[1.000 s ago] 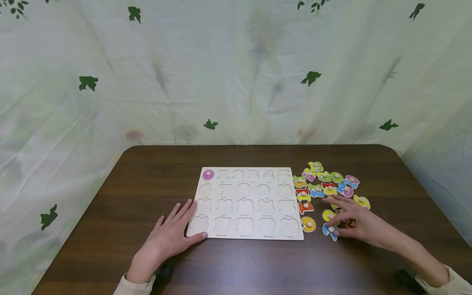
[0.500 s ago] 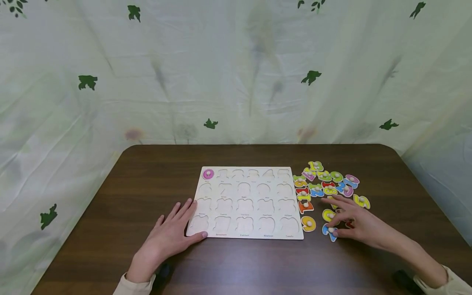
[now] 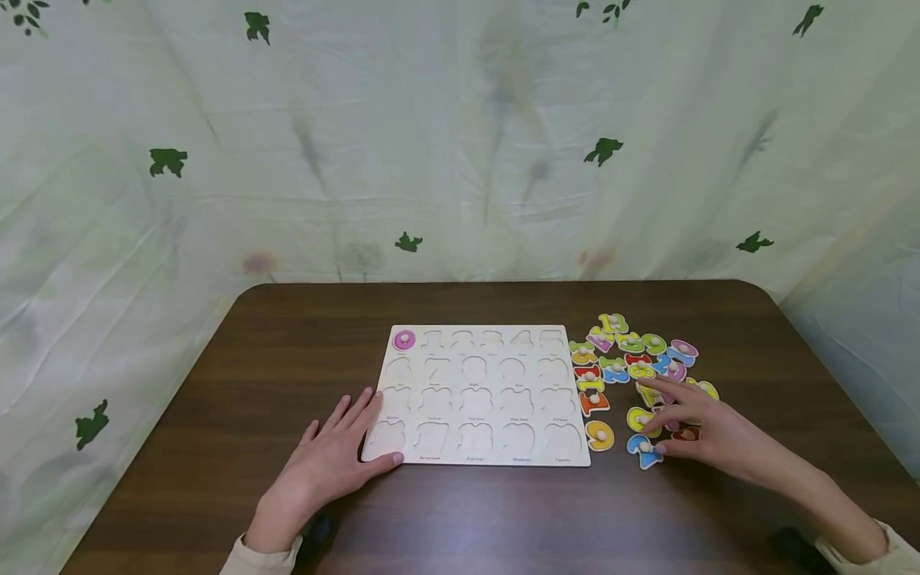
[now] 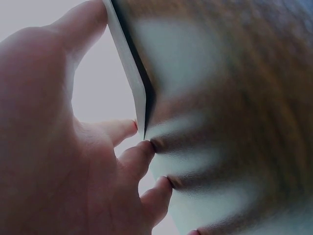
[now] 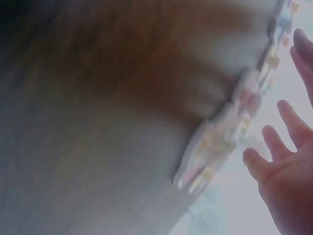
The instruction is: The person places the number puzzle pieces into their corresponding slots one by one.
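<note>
A white number puzzle board with rows of shaped recesses lies on the table. A round purple zero piece sits in its upper left recess. My left hand rests at the board's left edge, fingers straight and thumb on the near corner; the left wrist view shows the thumb along the edge. Over the loose pieces on the right hovers my right hand, fingers spread and holding nothing. Closest to its thumb is a blue number piece with a knob. A yellow piece lies near its fingertips.
Several colourful number pieces with knobs are scattered right of the board, among them an orange-yellow one and a red-orange one. A patterned curtain hangs behind the brown table.
My right hand has drawn slightly to the right, its fingertips away from the blue piece, uncovering more pieces under it. The blue piece lies nearly where it was. My left hand has stayed put.
</note>
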Available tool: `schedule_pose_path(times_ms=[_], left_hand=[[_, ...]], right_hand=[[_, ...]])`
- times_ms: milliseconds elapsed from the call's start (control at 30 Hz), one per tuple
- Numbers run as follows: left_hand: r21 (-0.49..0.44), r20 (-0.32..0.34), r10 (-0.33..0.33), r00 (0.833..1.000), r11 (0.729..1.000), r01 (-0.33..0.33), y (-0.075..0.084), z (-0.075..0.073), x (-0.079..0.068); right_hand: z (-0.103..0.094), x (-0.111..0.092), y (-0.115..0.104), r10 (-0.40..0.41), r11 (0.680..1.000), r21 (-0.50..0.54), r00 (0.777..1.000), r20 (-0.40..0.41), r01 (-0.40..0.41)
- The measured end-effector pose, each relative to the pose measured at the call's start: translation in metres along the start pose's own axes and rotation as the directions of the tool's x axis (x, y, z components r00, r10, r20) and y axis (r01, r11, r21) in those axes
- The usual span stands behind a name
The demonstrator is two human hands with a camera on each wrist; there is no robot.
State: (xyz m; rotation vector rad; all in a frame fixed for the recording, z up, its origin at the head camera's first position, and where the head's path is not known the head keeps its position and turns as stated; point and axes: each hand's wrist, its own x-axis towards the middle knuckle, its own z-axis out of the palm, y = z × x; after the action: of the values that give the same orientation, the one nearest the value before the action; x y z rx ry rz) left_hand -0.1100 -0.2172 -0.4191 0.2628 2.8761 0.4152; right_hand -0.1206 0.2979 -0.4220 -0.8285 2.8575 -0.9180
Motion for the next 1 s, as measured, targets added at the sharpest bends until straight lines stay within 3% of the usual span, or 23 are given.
schedule_pose_path(times_ms=[200,433,1000], left_hand=[[0.003,-0.004,0.004,1.0,1.0,-0.004,-0.001,0.0,0.0],[0.007,0.0,0.003,1.0,1.0,-0.003,-0.001,-0.002,0.0],[0.009,0.022,-0.002,1.0,1.0,0.001,0.001,-0.002,0.0]], right_hand=[[-0.02,-0.01,0.004,0.025,0.994,-0.102,0.996,-0.085,-0.033],[-0.037,-0.018,0.014,-0.045,0.987,-0.157,0.982,-0.183,0.016],[-0.033,-0.038,0.035,-0.001,0.993,-0.115,0.991,-0.135,-0.015]])
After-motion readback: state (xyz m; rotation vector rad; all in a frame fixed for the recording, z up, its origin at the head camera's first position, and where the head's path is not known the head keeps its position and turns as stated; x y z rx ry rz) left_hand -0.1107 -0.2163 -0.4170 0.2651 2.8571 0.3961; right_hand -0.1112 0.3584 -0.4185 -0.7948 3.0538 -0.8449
